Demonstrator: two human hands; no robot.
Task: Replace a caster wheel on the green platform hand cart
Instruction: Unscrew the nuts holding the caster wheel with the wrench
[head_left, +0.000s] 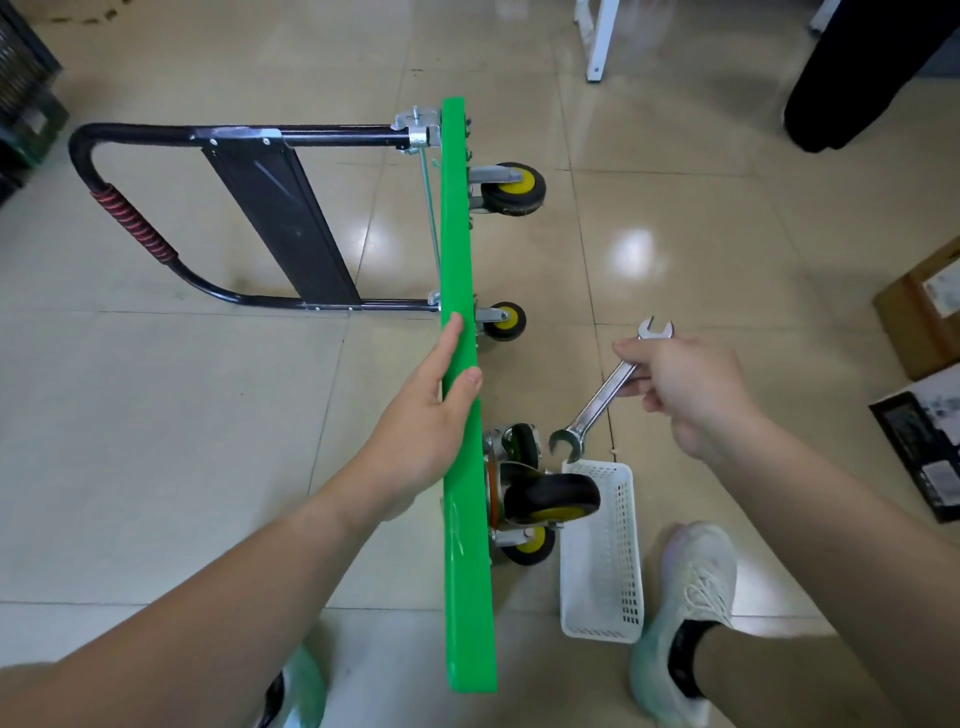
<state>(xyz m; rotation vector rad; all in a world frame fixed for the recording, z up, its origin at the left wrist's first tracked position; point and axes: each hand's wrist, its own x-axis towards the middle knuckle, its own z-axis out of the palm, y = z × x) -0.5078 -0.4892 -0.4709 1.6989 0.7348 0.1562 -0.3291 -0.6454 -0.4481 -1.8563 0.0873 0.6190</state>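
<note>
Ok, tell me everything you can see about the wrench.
The wrench is a silvery double open-ended spanner, metal by its look. The right hand grips its shaft near the upper end, fingers curled round it, holding it tilted in the air. Its lower end hangs near the far rim of the white basket, beside the near caster wheel; nothing but the hand seems to touch it.

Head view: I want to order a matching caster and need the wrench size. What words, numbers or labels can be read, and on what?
No text is legible.
wrench: no size mark readable.
nearest caster wheel: no marking readable.
green platform: no marking shows.
cardboard box: label too blurred.
black box: print too blurred.
</note>
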